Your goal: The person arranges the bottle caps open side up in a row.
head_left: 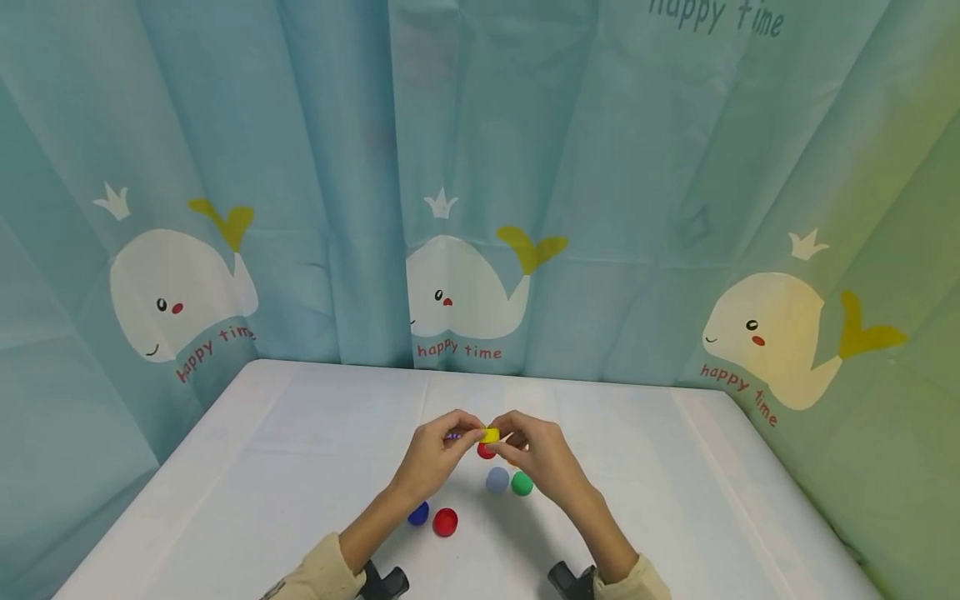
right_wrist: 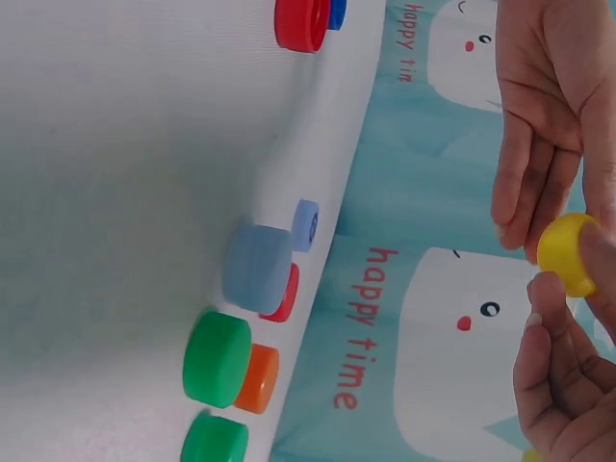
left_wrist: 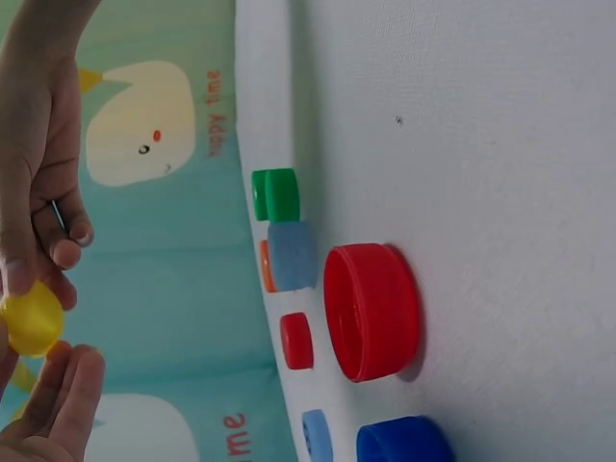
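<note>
In the head view, a small yellow bottle cap (head_left: 491,435) is held up between both hands, above the white table. My left hand (head_left: 438,446) pinches it from the left with thumb and fingers. From the other side my right hand (head_left: 543,454) also grips its edge at the fingertips. Seen from the left wrist, the yellow cap's smooth round face shows, with the right thumb at its edge. Below the hands lie a red cap (head_left: 487,451), a pale blue cap (head_left: 497,480) and a green cap (head_left: 522,483). An orange cap (right_wrist: 257,378) is largely hidden behind the right hand in the head view.
Nearer the front are a dark blue cap (head_left: 418,513), partly behind my left wrist, and a larger red cap (head_left: 445,522), its hollow side showing. A second green cap (right_wrist: 214,440) appears from the right wrist. A whale-printed curtain (head_left: 360,183) borders the white table (head_left: 300,417).
</note>
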A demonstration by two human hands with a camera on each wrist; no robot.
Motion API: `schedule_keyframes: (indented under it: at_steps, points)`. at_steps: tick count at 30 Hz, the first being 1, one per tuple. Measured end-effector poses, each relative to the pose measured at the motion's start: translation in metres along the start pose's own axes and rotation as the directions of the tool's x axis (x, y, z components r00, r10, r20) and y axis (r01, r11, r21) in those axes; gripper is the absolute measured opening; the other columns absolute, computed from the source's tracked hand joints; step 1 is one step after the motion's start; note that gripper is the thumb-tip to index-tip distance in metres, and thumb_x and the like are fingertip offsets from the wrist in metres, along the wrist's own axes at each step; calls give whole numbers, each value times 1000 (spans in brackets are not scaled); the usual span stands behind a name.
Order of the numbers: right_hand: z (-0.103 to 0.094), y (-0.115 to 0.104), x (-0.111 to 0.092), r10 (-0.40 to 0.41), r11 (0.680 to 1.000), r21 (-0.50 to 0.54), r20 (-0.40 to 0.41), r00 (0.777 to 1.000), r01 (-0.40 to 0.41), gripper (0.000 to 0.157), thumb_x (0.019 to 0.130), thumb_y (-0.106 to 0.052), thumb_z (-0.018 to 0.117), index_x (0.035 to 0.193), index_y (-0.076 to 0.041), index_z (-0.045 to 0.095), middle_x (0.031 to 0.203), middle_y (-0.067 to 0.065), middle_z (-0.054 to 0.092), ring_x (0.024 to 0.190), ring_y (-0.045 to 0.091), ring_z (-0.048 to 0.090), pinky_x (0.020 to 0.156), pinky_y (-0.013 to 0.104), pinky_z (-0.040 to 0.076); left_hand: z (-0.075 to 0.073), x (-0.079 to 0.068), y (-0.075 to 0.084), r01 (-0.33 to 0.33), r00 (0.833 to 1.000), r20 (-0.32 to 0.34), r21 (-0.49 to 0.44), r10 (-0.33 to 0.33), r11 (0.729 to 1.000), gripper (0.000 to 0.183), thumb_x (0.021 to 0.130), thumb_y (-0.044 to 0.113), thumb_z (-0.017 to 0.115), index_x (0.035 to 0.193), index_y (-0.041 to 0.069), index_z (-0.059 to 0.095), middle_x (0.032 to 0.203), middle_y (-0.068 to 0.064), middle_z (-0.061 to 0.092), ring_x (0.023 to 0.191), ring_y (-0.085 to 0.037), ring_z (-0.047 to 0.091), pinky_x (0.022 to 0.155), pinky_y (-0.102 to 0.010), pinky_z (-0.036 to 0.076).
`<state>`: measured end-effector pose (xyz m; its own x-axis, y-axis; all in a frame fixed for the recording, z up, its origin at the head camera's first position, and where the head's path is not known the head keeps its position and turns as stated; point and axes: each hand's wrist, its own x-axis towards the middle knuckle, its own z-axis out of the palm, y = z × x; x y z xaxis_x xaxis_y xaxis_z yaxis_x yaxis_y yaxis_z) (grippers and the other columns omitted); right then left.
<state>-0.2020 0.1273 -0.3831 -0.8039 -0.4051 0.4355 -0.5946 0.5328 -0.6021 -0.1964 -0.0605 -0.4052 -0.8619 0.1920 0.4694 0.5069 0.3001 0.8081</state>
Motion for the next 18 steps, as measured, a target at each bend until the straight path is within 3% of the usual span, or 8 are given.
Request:
schedule_keyframes:
  at_steps: [5,12,18]
  points:
    - [0,2,-4,-21,1000,-4,22,1000,21,19,83,-19,73,99,-12,67,86,-7,67,67,3,60,60,21,52,1,-5,-1,-20,999,32,9,20,1000,12,90,22,64,97,13,66,93,9,63,90,-10,62,80,-24,51]
    - [-5,1,-10,24,1000,9,65,998,-24,50,83,-24,73,126,-7,55,93,-3,67,73,5,61,65,22,52,4,-7,-3,-32,998,58,-45,35,998,12,87,16,68,98,12,66,98,6,63,93,-12,62,81,-24,50]
    - [-8,0,-12,45,997,-67,106,993,-38,39,83,-21,73,116,-3,64,90,-5,61,73,7,58,64,21,51,8,-10,-1,12,996,85,-118,-2,993,18,87,15,68,104,9,64,105,0,65,96,-18,63,80,-27,52]
